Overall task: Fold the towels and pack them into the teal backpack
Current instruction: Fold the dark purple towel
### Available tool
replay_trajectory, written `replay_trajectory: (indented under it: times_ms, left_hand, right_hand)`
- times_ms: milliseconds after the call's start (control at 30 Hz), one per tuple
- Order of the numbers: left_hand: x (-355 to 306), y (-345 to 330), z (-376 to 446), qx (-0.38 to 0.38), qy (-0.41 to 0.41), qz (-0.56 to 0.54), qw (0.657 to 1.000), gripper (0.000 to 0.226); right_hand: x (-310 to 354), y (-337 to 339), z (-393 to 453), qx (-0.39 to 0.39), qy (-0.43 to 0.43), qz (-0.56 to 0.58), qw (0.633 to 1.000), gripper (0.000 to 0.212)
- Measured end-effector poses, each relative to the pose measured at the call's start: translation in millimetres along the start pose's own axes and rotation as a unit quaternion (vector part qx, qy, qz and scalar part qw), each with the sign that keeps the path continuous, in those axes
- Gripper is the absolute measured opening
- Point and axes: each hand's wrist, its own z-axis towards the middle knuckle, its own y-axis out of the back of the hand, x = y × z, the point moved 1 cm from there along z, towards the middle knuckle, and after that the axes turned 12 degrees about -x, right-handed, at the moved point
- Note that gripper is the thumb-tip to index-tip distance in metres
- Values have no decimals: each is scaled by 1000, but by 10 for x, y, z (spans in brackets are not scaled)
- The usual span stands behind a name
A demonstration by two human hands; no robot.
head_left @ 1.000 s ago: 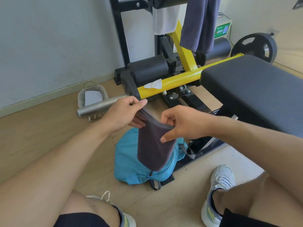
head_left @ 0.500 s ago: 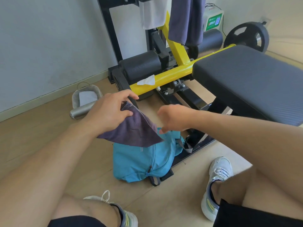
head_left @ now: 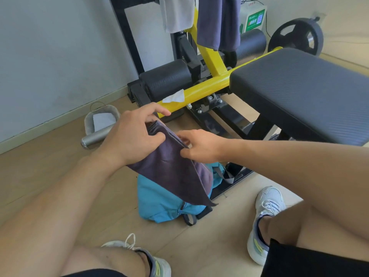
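While draped over teal nylon backpack, folded purple terry towel gripped at 11 o'clock by left hand, top hem pinched by right hand.

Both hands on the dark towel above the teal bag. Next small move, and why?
Probably bring the held edges together for one more fold. The left hand grips the dark towel at its top and the right hand pinches its edge, but the cloth hangs loose in a long point over the teal backpack, too floppy to pack neatly. Whether the backpack is open is hidden.
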Motion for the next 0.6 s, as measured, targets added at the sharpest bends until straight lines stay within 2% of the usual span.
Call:
replay_trajectory:
  times_ms: [100,300,400,600]
  left_hand:
    - [9,-4,0,-10,-3,12,1000,40]
    - [104,-33,42,-68,35,33,997,25]
    - [156,-52,56,-91,72,-1,993,27]
    - [196,-76,68,-130,83,-27,988,28]
  right_hand:
    - [-44,37,0,19,-1,13,1000,21]
    - [-120,102,-13,38,-11,71,997,10]
    - [-131,152,-8,35,2,63,997,21]
    - [-197,183,6,58,-22,27,998,38]
